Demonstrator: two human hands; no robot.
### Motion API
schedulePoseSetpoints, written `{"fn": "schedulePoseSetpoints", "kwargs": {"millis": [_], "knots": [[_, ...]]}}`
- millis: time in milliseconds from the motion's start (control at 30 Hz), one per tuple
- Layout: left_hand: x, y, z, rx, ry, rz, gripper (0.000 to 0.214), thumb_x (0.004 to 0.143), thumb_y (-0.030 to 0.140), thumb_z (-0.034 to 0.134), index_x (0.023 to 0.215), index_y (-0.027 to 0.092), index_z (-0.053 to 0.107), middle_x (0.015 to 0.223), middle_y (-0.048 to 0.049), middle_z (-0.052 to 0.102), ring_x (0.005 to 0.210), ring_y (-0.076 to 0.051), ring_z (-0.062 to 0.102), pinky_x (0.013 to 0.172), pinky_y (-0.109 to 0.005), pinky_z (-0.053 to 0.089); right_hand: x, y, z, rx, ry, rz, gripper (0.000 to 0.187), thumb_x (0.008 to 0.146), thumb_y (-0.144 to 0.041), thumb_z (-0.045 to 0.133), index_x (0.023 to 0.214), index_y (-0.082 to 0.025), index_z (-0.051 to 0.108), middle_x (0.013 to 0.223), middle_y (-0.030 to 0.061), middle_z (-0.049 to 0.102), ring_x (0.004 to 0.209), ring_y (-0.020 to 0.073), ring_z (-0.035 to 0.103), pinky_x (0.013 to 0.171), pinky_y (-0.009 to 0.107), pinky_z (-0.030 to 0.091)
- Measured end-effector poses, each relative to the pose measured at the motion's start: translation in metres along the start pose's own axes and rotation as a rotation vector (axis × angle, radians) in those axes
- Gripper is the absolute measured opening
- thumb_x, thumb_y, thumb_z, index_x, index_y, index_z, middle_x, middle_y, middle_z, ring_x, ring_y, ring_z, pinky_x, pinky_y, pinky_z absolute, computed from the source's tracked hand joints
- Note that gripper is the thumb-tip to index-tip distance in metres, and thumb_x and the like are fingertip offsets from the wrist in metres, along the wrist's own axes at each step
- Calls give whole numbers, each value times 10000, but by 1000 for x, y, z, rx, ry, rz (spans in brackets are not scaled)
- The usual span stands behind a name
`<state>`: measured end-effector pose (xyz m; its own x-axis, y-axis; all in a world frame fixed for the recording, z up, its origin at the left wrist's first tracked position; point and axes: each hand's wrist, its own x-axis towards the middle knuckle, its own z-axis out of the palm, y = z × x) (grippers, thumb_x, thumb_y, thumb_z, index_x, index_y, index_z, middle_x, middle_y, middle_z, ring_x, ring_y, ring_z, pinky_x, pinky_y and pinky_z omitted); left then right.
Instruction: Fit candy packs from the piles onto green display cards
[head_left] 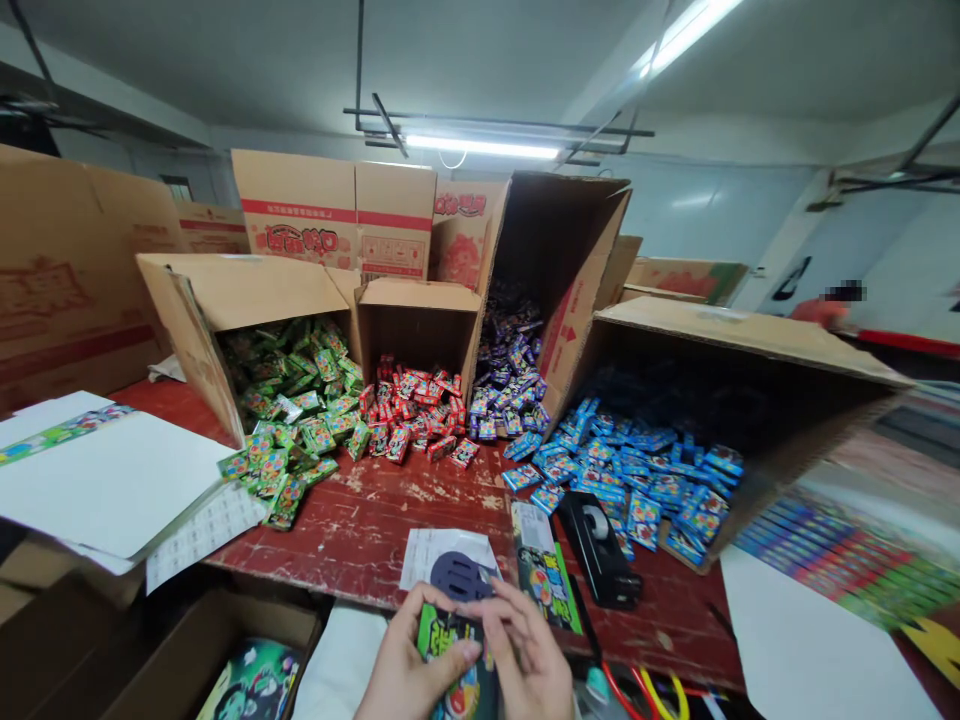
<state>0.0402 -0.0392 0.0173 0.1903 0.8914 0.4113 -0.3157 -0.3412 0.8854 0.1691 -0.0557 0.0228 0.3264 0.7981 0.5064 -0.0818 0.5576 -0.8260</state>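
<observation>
One green packet (450, 655) pinched between left hand (405, 675) and right hand (529, 660), both grips closed on it

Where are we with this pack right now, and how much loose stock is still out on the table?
Done: one flat printed pack lies on the red table by the tape dispenser.

In hand: left hand and right hand both grip a green pack at the near edge.

Left: loose green packets, red packets, purple packets and blue packets spill from four tipped cartons.
</observation>
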Motion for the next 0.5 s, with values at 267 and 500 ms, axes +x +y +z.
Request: {"fn": "schedulePoseSetpoints", "kwargs": {"millis": [267,500], "knots": [[5,-7,-1,121,99,18,365,622,298,794,837,189,520,744,25,653,701,-132,566,680,-241,431,59,-46,0,-92,-596,400,370,545,-465,783,620,-150,605,633,-13,543,632,117,468,599,229,354],[1,0,4,182,141,6,361,620,322,784,839,191,530,725,18,636,689,-145,571,677,-256,444,53,-35,3,-118,-613,498,264,524,-312,777,630,-144,603,576,-36,557,532,75,446,506,194,299]]}}
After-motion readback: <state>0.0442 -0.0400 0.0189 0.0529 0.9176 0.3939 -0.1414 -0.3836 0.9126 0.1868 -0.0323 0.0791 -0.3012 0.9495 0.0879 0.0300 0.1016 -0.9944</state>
